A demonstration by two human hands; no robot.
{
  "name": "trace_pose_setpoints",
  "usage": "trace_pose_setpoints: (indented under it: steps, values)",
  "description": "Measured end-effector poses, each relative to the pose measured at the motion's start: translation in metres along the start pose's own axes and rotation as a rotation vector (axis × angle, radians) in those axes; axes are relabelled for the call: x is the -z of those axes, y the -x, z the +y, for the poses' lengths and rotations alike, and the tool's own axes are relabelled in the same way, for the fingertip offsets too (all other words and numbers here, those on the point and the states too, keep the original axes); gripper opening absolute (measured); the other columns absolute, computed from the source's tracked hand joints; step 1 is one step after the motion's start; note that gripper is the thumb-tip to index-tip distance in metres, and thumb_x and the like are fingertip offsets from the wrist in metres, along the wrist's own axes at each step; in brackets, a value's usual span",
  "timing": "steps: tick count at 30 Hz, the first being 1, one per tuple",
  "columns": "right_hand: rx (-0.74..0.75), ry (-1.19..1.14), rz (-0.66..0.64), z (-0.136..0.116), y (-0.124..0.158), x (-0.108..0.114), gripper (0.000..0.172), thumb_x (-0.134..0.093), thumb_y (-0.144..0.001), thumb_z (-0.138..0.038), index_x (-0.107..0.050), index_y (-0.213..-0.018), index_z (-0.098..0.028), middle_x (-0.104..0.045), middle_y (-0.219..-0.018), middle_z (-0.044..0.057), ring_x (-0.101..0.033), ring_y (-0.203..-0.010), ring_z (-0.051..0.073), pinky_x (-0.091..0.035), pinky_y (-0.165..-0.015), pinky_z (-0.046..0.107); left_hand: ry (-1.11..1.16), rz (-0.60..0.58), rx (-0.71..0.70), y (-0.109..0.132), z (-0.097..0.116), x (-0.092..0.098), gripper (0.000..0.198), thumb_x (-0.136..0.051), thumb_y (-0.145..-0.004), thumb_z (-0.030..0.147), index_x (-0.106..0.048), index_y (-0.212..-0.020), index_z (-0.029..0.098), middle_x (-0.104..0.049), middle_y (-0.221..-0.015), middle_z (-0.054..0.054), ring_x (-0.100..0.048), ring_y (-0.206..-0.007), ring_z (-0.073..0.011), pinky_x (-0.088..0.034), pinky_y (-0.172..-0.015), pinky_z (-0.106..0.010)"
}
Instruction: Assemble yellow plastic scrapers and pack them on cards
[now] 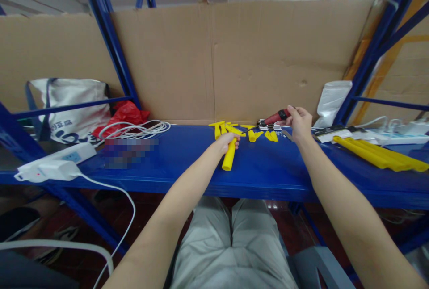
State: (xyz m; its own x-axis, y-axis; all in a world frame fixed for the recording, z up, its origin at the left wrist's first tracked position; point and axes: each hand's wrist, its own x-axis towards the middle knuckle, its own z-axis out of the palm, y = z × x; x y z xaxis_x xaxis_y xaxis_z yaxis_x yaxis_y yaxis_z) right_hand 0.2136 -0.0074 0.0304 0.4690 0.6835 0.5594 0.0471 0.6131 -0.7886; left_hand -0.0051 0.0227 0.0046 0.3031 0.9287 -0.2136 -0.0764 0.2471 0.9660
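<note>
Left grip [229,140] closed round yellow tube [228,160]; right grip [300,123] closed on red-and-black thin-shafted tool [275,118]. Small yellow pieces [251,136] between grips; longer yellow tubes [375,156] off right grip's right, white cable [140,130] left of both, cardboard panel [214,65] beyond.

A single camera on the person's head looks forward and down, from above the near edge of a blue bench [176,155]. Its view runs from the person's lap [231,249], close below the lens, across that edge to the far edge, where a cardboard sheet [167,65] faces it. The left hand [230,140] and right hand [300,121] show small, well ahead of the lens; the wide view takes in metal posts [112,39] on both sides.
</note>
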Motion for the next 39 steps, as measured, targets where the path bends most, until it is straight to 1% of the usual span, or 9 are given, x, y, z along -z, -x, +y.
trace_pose_setpoints:
  steps: [5,10,17,21,25,30,33,36,39]
  values:
    - [0.015,0.014,-0.013,0.0,0.001,0.001,0.038,-0.069,-0.065,-0.05,-0.042,-0.065,-0.023,-0.04,-0.038,-0.009,-0.053,-0.038,0.015,-0.044,-0.039,0.027,-0.012,-0.024,0.003,0.0,-0.001,0.0,0.016,-0.043,-0.08,0.002,-0.048,-0.076,0.016,-0.045,-0.047,0.004,-0.036,-0.034,-0.0054,-0.03,-0.038,-0.018]
    - [0.056,0.045,-0.053,-0.003,0.001,0.001,0.026,-0.065,-0.07,-0.042,-0.047,-0.067,-0.023,-0.039,-0.039,-0.009,-0.047,-0.036,0.012,-0.043,-0.04,0.026,-0.032,-0.026,0.017,-0.003,-0.003,0.001,0.016,-0.041,-0.08,0.002,-0.048,-0.075,0.016,-0.045,-0.048,0.004,-0.037,-0.035,-0.0055,-0.032,-0.04,-0.019]
    - [0.134,0.132,-0.089,-0.01,0.009,-0.001,0.012,-0.063,-0.071,-0.031,-0.054,-0.07,-0.022,-0.047,-0.044,-0.008,-0.045,-0.034,0.009,-0.036,-0.037,0.023,-0.029,0.02,0.017,-0.004,-0.004,0.001,0.013,-0.051,-0.076,0.003,-0.05,-0.074,0.017,-0.045,-0.048,0.005,-0.037,-0.034,-0.0048,-0.029,-0.037,-0.017]
    - [0.107,0.07,-0.122,-0.011,0.01,-0.002,0.019,-0.066,-0.069,-0.036,-0.056,-0.079,-0.023,-0.043,-0.039,-0.01,-0.046,-0.032,0.011,-0.036,-0.036,0.023,-0.04,0.031,0.023,-0.004,-0.004,0.001,0.014,-0.049,-0.076,0.002,-0.049,-0.073,0.016,-0.044,-0.046,0.005,-0.036,-0.033,-0.0049,-0.03,-0.037,-0.018]
    - [-0.004,-0.001,-0.141,-0.013,0.007,-0.001,0.031,-0.071,-0.066,-0.044,-0.057,-0.081,-0.02,-0.049,-0.042,-0.007,-0.05,-0.034,0.012,-0.037,-0.036,0.022,-0.045,0.021,0.026,-0.005,-0.003,0.002,0.015,-0.047,-0.075,0.001,-0.049,-0.073,0.016,-0.044,-0.046,0.005,-0.037,-0.034,-0.0052,-0.031,-0.039,-0.018]
    - [-0.152,-0.081,-0.222,-0.018,0.006,0.001,0.029,-0.07,-0.07,-0.044,-0.054,-0.078,-0.021,-0.058,-0.05,-0.003,-0.055,-0.042,0.011,-0.043,-0.042,0.021,-0.05,0.02,0.018,-0.006,-0.004,0.002,0.015,-0.047,-0.076,0.002,-0.048,-0.072,0.017,-0.044,-0.045,0.005,-0.037,-0.034,-0.0055,-0.031,-0.039,-0.018]
    - [-0.134,-0.088,-0.227,-0.016,0.004,0.002,0.031,-0.071,-0.07,-0.045,-0.052,-0.075,-0.021,-0.052,-0.046,-0.006,-0.048,-0.036,0.008,-0.038,-0.036,0.019,-0.047,0.014,0.02,-0.007,-0.005,0.003,0.014,-0.049,-0.077,0.005,-0.047,-0.073,0.017,-0.044,-0.045,0.005,-0.037,-0.034,-0.0049,-0.031,-0.039,-0.017]
    - [-0.081,-0.075,-0.163,-0.01,0.001,0.004,0.036,-0.074,-0.065,-0.046,-0.048,-0.07,-0.021,-0.044,-0.044,-0.009,-0.038,-0.032,0.005,-0.029,-0.031,0.018,-0.039,0.0,0.018,-0.009,-0.006,0.003,0.014,-0.048,-0.079,0.006,-0.047,-0.073,0.018,-0.044,-0.045,0.005,-0.037,-0.034,-0.0046,-0.031,-0.039,-0.016]
    - [-0.085,-0.074,-0.117,-0.007,-0.001,0.006,0.04,-0.075,-0.064,-0.044,-0.043,-0.064,-0.021,-0.043,-0.045,-0.009,-0.038,-0.032,0.005,-0.027,-0.03,0.018,-0.041,-0.004,0.013,-0.008,-0.006,0.003,0.015,-0.044,-0.08,0.005,-0.048,-0.074,0.018,-0.044,-0.045,0.005,-0.037,-0.034,-0.005,-0.031,-0.039,-0.016]
